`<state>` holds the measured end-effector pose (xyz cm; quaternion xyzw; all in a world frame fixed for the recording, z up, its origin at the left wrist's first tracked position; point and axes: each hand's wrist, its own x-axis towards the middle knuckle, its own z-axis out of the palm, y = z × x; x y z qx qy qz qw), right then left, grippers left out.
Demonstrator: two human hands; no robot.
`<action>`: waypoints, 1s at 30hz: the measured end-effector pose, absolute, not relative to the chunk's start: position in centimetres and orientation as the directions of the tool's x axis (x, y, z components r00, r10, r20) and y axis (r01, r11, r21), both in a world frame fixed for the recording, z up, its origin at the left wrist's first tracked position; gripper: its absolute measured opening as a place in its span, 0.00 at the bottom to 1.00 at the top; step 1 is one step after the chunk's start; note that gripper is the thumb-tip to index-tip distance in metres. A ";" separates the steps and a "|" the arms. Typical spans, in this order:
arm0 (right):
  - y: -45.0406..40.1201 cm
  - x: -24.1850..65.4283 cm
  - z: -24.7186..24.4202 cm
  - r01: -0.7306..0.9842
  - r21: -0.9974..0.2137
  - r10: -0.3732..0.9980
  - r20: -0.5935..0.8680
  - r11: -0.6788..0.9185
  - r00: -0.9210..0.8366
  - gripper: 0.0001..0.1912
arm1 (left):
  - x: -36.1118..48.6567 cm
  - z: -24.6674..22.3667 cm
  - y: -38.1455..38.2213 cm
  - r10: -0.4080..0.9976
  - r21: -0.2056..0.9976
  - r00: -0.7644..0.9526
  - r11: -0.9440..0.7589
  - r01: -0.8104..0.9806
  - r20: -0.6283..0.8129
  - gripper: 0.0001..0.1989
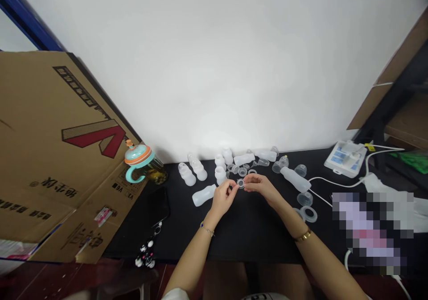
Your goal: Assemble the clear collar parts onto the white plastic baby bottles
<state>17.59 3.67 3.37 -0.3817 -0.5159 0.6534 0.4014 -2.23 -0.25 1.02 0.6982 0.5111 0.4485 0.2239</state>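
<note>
Left hand [222, 198]: thumb and index pinched nearly together on the near-left edge of a small clear ring [240, 183], other fingers curled in. Right hand [262, 187]: thumb and fingertips bent toward the ring's right edge, narrow gap, gripping it lightly; exact contact too small to tell. Ring sits between both hands' fingertips, above the black counter [249, 235].

Just left of left hand: white bottle [203, 195] lying on its side. Just beyond left hand: upright white piece [220, 174]. Beyond the ring: loose clear parts [242, 171], close together. Right of right hand, beyond the wrist: another white bottle [297, 180], lying tilted; nearer the forearm, flat clear ring [313, 215]. Well left of left hand: dark phone [158, 207], then lidded mug [138, 155] farther back.
</note>
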 end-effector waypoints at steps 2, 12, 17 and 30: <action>3.7 17.5 3.3 -0.109 -0.981 0.909 -0.103 -0.160 -0.403 0.16 | -2.2 1.2 -0.3 0.918 0.775 0.064 -0.367 0.515 0.392 0.14; 3.9 17.2 2.9 -0.047 -0.998 0.927 -0.016 -0.037 -0.374 0.07 | -2.3 1.1 -0.1 0.912 0.740 0.091 -0.380 0.555 0.400 0.09; 4.1 17.1 2.6 -0.040 -0.999 0.934 0.003 -0.012 -0.357 0.07 | -2.4 0.8 0.0 0.914 0.724 0.102 -0.377 0.578 0.394 0.07; 5.3 18.8 2.1 0.114 -0.983 0.973 0.121 0.145 -0.195 0.12 | -2.3 1.3 -0.1 0.935 0.761 0.034 -0.308 0.571 0.353 0.09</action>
